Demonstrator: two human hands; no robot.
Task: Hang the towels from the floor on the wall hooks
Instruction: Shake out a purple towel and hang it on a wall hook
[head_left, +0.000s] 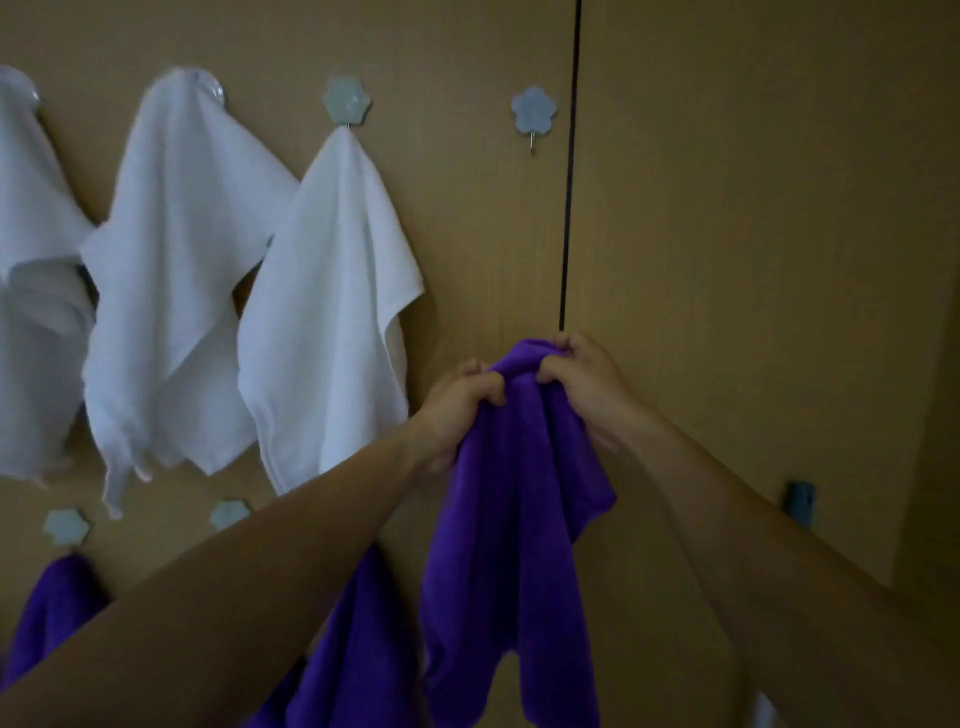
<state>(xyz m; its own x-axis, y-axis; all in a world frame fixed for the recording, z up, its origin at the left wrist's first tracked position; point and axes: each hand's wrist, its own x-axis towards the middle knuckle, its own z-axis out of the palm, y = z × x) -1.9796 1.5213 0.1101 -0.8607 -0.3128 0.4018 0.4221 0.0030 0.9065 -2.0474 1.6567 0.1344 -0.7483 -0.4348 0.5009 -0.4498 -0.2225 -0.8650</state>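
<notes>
Both hands (460, 410) (587, 387) tight around purple towel (511, 519)

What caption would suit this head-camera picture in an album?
The left hand and right hand grip a purple towel below a bare flower-shaped hook, beside three hanging white towels.

Left hand (457, 410): fingers curled, gripping the bunched top of the purple towel (509, 519).
Right hand (589, 389): fingers curled, pinching the same bunch, just beside the left.
Arms (234, 597): bare, extended forward, converging.
</notes>
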